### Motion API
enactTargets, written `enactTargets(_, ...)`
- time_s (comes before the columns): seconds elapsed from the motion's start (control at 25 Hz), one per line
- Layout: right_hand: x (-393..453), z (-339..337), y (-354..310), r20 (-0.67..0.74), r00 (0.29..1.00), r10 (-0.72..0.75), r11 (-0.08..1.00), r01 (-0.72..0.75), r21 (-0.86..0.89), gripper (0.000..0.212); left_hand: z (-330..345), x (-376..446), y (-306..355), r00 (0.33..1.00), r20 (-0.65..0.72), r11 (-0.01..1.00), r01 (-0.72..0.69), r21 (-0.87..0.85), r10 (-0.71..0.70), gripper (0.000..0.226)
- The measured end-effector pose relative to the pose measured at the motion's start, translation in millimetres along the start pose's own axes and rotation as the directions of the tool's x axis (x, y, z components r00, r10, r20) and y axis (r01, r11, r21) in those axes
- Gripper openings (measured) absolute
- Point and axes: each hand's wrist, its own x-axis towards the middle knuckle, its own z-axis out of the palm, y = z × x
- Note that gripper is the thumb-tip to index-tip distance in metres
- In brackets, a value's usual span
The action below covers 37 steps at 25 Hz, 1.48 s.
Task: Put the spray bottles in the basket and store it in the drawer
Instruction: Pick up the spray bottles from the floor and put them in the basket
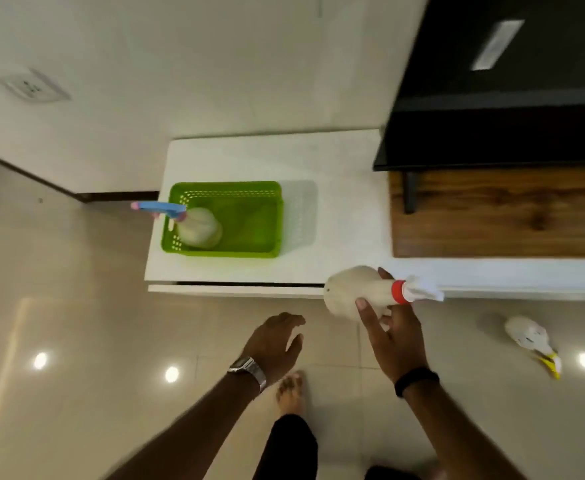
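A green basket (249, 237) sits on the white surface (336, 220), toward its left end. Inside it, at the left side, stands a spray bottle with a blue nozzle (199, 226), the nozzle sticking out over the basket's left rim. Lower down, the left hand (275, 344) hangs over the tiled floor (93, 341) with fingers spread and empty, a watch (249, 370) on its wrist. The right hand (393, 337) has its fingers wrapped around a bottle with a red collar (360, 292), lying sideways at the surface's front edge. Far right, a third bottle with a yellow nozzle (530, 337) lies on the floor.
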Motion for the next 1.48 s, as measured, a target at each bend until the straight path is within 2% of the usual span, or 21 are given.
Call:
enactTargets(0.08,27,45,-43,0.024,0.99,-0.141,0.99,0.14,0.01,0.059,-32,-7,-26,0.981,-0.18,0.998,-0.067,0.005,0.067,0.035)
enactTargets(0.16,55,88,-81,0.043,0.977,-0.21,0.978,0.21,-0.006,0.052,-57,-6,-46,0.92,-0.37,0.991,-0.119,0.057,0.132,0.043)
enactTargets(0.24,81,125,-105,0.069,0.964,-0.257,0.963,0.262,-0.066,0.045,-79,0,-57,0.862,-0.489,0.991,-0.113,0.074,0.135,0.055)
enactTargets(0.32,105,162,-114,0.135,0.955,-0.266,0.943,0.286,-0.171,0.042,-96,12,-69,0.853,-0.516,0.996,-0.087,0.006,0.078,0.066)
enactTargets(0.4,122,192,-113,0.213,0.95,-0.229,0.911,0.286,-0.296,0.047,-108,30,-74,0.869,-0.494,0.988,-0.041,-0.152,-0.04,0.072)
enactTargets(0.48,136,214,-107,0.279,0.95,-0.142,0.891,0.246,-0.381,0.053,-116,49,-79,0.86,-0.488,0.952,-0.011,-0.306,-0.147,0.072)
enactTargets(0.6,148,233,-91,0.338,0.939,-0.068,0.885,0.213,-0.414,0.054,-125,75,-90,0.858,-0.438,0.876,0.03,-0.481,-0.269,0.064)
enactTargets(0.68,151,240,-82,0.34,0.94,-0.036,0.892,0.183,-0.414,0.051,-124,86,-99,0.877,-0.407,0.9,0.063,-0.432,-0.257,0.059)
enactTargets(0.84,151,248,-77,0.35,0.934,-0.066,0.887,0.215,-0.408,0.043,-113,88,-109,0.894,-0.411,0.983,0.144,-0.11,-0.177,0.059)
enactTargets(0.92,152,253,-78,0.385,0.92,-0.066,0.876,0.238,-0.419,0.048,-113,83,-114,0.898,-0.403,0.983,0.184,-0.018,-0.175,0.064)
enactTargets(1.04,148,243,-81,0.391,0.92,-0.007,0.863,0.203,-0.463,0.06,-110,74,-114,0.905,-0.401,0.985,0.168,0.037,-0.14,0.067)
enactTargets(1.12,134,224,-85,0.309,0.948,-0.078,0.877,0.212,-0.43,0.064,-106,59,-119,0.875,-0.476,0.99,0.129,0.053,-0.089,0.063)
enactTargets(1.2,112,199,-81,0.197,0.953,-0.23,0.907,0.283,-0.312,0.054,-96,42,-134,0.812,-0.584,0.993,0.081,0.089,-0.014,0.058)
enactTargets(1.24,97,185,-74,0.162,0.946,-0.282,0.92,0.314,-0.236,0.047,-83,27,-143,0.814,-0.581,0.994,0.062,0.089,0.001,0.054)
enactTargets(1.32,61,155,-52,0.138,0.95,-0.28,0.944,0.299,-0.142,0.035,-54,-3,-158,0.876,-0.482,0.998,-0.031,-0.05,0.003,0.042)
enactTargets(1.36,41,132,-34,0.137,0.96,-0.245,0.952,0.264,-0.151,0.033,-36,-18,-153,0.928,-0.372,0.989,-0.061,-0.137,0.005,0.036)
enactTargets(1.4,21,108,-12,0.147,0.971,-0.19,0.957,0.217,-0.195,0.032,-16,-34,-152,0.976,-0.217,0.983,-0.024,-0.183,-0.016,0.034)
enactTargets(1.44,1,83,13,0.168,0.98,-0.107,0.954,0.149,-0.262,0.031,4,-54,-155,0.999,-0.005,0.986,0.048,-0.159,-0.049,0.034)
enactTargets(1.48,-18,57,38,0.194,0.981,0.021,0.939,0.047,-0.34,0.031,20,-79,-158,0.974,0.206,0.992,0.109,-0.065,-0.093,0.032)
